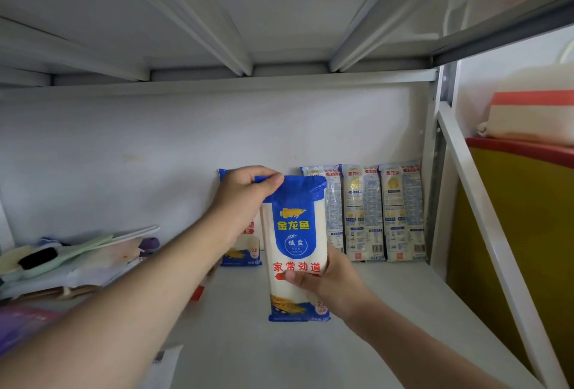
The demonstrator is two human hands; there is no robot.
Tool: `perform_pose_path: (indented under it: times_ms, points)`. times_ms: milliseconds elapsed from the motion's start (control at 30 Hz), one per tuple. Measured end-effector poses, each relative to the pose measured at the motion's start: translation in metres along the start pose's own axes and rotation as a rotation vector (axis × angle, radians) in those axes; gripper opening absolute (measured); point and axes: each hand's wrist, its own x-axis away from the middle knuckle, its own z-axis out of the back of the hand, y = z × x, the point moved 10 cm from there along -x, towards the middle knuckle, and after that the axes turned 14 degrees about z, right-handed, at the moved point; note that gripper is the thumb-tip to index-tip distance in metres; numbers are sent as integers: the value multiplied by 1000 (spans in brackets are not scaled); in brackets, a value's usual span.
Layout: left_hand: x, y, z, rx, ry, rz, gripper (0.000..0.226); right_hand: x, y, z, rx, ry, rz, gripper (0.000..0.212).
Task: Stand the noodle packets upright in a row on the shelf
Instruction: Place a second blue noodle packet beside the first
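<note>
Far left of the white shelf (388,311): a loose clutter of flat items (71,259), pale green and white pieces with something black among them, lying down.

Left hand (245,199) reaches in from lower left. Its fingers (273,182) are closed in a pinch on the blue top seal of the held noodle packet (295,249).

Behind that forearm, another blue-and-white packet (245,249) stands upright against the back wall, mostly hidden by the hand.

Held packet is upright, front label facing the camera, in front of the standing row and nearer the shelf's front edge. Whether its bottom edge touches the shelf, cannot tell.

Right hand (329,283) comes from lower right. Fingers wrap the packet's lower right side, thumb pressed across the front below the red characters.

Right of the held packet: three more packets (369,214) stand upright side by side against the back wall, printed backs outward, the last one just beside the white shelf post (435,171).
</note>
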Motion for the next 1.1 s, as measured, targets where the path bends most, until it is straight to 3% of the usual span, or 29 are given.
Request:
perform_pose_path:
  times_ms: [100,267,367,567,767,933,1100]
  points:
    - [6,31,-14,-274,-85,-137,15,-1,4,5,1,27,5,43]
    - [5,38,-44,-501,-153,-147,19,-3,7,5,25,38,11,43]
    - [3,48,-46,-494,-90,-226,9,-1,11,2,40,24,-2,46]
    - [-7,44,-33,-358,67,-229,16,-3,7,0,27,-28,-9,36]
    - [-3,44,-56,-475,-102,-231,9,-3,21,5,66,8,-39,42]
    - [-7,46,-50,-405,71,-319,10,-5,20,-2,14,-16,-24,39]
    - [-4,40,-40,-388,209,-438,8,-14,30,6,17,72,-45,39]
